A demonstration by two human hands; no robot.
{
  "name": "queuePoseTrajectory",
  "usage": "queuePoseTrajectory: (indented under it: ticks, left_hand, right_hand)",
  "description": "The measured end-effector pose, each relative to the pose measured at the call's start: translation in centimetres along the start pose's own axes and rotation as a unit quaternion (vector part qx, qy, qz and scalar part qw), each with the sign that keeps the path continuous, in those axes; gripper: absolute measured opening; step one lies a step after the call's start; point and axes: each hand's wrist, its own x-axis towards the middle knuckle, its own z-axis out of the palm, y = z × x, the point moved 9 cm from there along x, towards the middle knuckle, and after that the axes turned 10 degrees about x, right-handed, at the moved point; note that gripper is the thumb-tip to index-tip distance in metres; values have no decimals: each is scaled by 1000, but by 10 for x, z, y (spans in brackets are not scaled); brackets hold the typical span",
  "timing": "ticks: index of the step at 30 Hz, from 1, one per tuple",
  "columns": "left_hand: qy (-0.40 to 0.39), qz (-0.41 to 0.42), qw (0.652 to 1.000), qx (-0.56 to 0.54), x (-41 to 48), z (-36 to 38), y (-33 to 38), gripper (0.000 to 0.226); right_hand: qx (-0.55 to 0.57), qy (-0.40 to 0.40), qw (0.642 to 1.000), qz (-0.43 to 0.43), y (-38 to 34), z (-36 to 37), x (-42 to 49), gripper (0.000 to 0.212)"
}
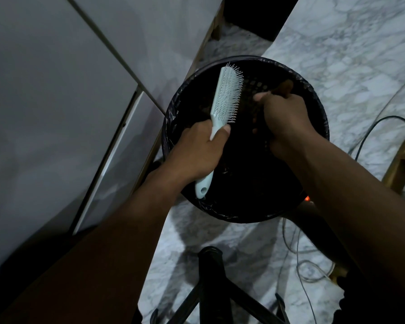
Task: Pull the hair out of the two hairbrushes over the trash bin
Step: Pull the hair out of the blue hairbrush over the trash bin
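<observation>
Left hand [198, 150] has its grip wrapped tight round the handle of the pale blue hairbrush [225, 99], thumb pressed up at the neck. Head points away, bristles face right toward the other hand. Handle tail with its hang hole pokes out below the fist.

Brush sits over the trash bin [313, 108], black, bag-lined, on the marble floor [351, 43]. Holding it there makes sense: anything that comes loose drops straight in.

Right hand [283, 118] is over the bin's right half, just right of the bristles, not touching them. Fingers curled closed, thumb tip pointing left at the brush. Something brownish sticks out past the knuckles on the far side; could be the second brush, too dark to say. Dark wisps below the fist may be hair, can't confirm. So: grip pressed together, contents unclear.

Bristles look mostly clean from here, no obvious mat. Judgement: this brush is about done or mid-pull.

Clutter nearby: white cabinet [56, 90] left, cables [372, 132] on the floor right, black chair base [211, 277] near.
</observation>
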Motion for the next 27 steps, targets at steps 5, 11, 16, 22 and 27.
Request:
queuePoseTrajectory:
  ticks: [5, 11, 16, 22, 27]
  left_hand:
    - [39, 8, 999, 15, 1, -10, 0, 40]
    - [-24, 11, 998, -65, 2, 1, 3, 32]
    - [-103, -29, 959, -262, -2, 16, 10, 31]
    - [-131, -15, 947, -294, -6, 24, 16, 32]
    - [-75, 36, 990, -117, -10, 17, 23, 37]
  right_hand:
    - [-12, -55, 995, 85, 10, 5, -3, 9]
    - [37, -46, 996, 71, 6, 2, 0, 29]
    - [92, -57, 992, -64, -21, 6, 2, 24]
    - [76, -62, 988, -121, -20, 13, -7, 50]
    - [-7, 34, 985, -167, -24, -4, -2, 41]
